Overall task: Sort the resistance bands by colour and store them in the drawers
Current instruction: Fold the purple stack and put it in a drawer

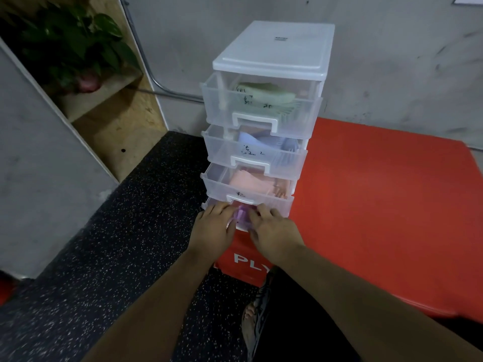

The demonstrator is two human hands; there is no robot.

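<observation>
Two hands, left (213, 226) and right (271, 231), pinch the purple band (241, 216) between them.

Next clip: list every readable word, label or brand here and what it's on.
"PLY": white letters on the front of the red box, the rest hidden.
Dark print on the white lid: too small to read.
Black handwriting on the top drawer, second drawer and third drawer: blurred, unreadable.
</observation>
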